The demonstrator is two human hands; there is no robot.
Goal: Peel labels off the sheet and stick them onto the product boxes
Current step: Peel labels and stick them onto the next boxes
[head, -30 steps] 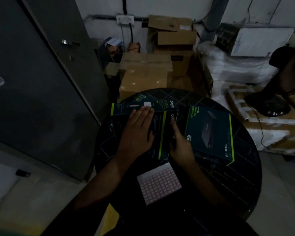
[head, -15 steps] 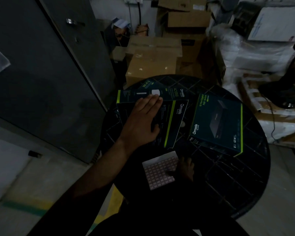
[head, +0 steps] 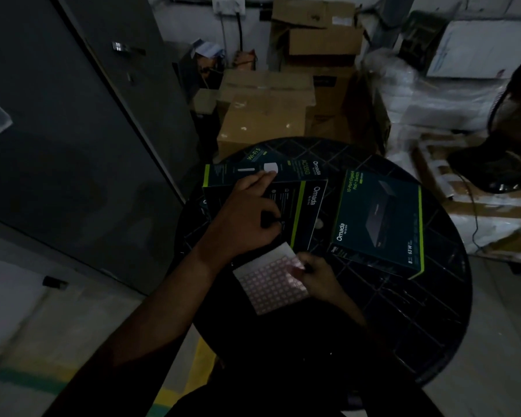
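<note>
Gone from the box a second ago, down onto the pale rectangular sheet of small pink labels (head: 271, 281): right hand (head: 315, 276) now at the sheet's upper right part, fingers curled and thumb seemingly pinching at a label, though too dim to tell whether one has lifted. Probably the start of the next peel, with one small pale round sticker (head: 319, 224) already showing on the middle dark cardboard product box with a lime-green stripe (head: 301, 215). Left hand (head: 244, 224) changed too: flat half a second ago, now partly curled with the forefinger stretched to the far dark box printed with a white device (head: 262, 171), resting on the boxes and holding them steady rather than gripping anything. Label sheet flat on the round black lattice-patterned surface (head: 403, 326), just beside the middle box's near corner, turned askew: long axis from near-left to far-right, one corner pointing at the box. Third dark green-edged box picturing a network switch (head: 379, 221) lying to the right, long axis roughly away from the wearer, tilted a little, no sticker discernible on it.
</note>
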